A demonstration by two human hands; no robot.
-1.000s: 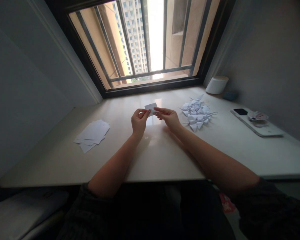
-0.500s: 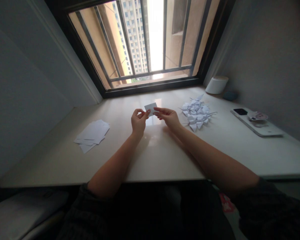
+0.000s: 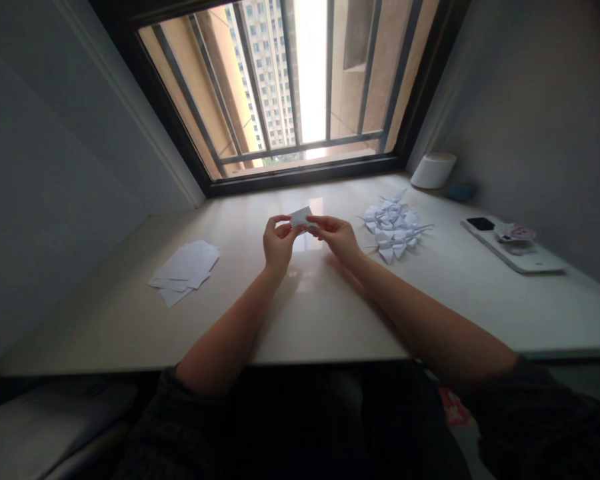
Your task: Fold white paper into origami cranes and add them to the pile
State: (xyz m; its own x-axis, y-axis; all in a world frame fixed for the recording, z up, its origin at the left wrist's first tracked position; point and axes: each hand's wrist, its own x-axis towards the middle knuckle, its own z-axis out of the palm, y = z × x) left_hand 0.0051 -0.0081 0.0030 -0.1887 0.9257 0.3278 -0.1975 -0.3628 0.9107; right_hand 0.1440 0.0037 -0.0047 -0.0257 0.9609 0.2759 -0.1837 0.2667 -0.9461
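A small white folded paper is held up above the middle of the pale table. My left hand pinches its left edge between thumb and fingers. My right hand pinches its right edge. Both forearms rest low over the table. To the right of my right hand lies a heap of several folded white paper pieces. A loose stack of flat white paper sheets lies to the left.
A white phone or tablet with a small figure on it lies at the right. A white cylinder and a small blue object stand at the back right corner. A barred window rises behind the table.
The small paper has tilted and looks narrower between my fingertips; my left fingers have curled closer over it. Both hands stay in the same place.
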